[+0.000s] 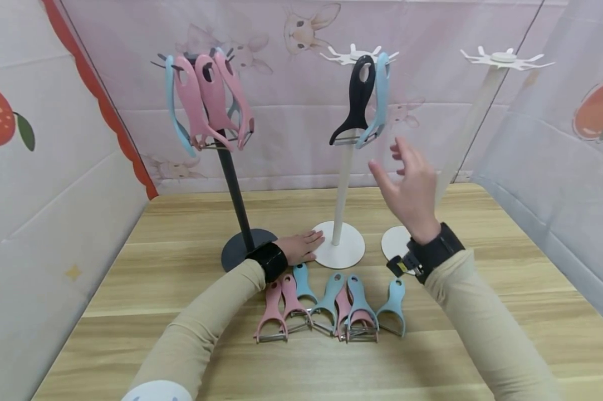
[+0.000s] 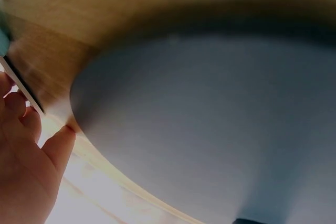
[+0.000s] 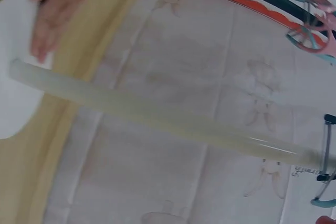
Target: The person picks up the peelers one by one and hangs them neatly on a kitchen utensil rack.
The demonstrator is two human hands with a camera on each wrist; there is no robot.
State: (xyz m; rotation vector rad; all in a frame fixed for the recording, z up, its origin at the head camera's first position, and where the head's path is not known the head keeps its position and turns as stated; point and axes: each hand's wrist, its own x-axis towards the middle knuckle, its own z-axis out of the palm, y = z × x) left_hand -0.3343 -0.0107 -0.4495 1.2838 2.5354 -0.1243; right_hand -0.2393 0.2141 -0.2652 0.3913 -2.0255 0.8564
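Observation:
My left hand [image 1: 301, 248] lies with straight fingers on the white round base [image 1: 348, 253] of the middle stand. Raised beside that stand, my right hand [image 1: 411, 186] has its thumb and fingers spread apart, with nothing between them. Just up and left of it, a light blue peeler [image 1: 380, 97] and a black peeler [image 1: 359, 92] hang from the middle stand's white hooks [image 1: 353, 55]. In the right wrist view the left hand [image 3: 58, 17] touches the white base [image 3: 16, 103].
Pink peelers [image 1: 211, 92] and a light blue one [image 1: 177, 111] hang on the black stand [image 1: 236, 195] at left. A third white stand [image 1: 501, 58] rises at right with bare hooks. Several pink and blue peelers [image 1: 328, 303] lie on the wooden table [image 1: 481, 345] in front.

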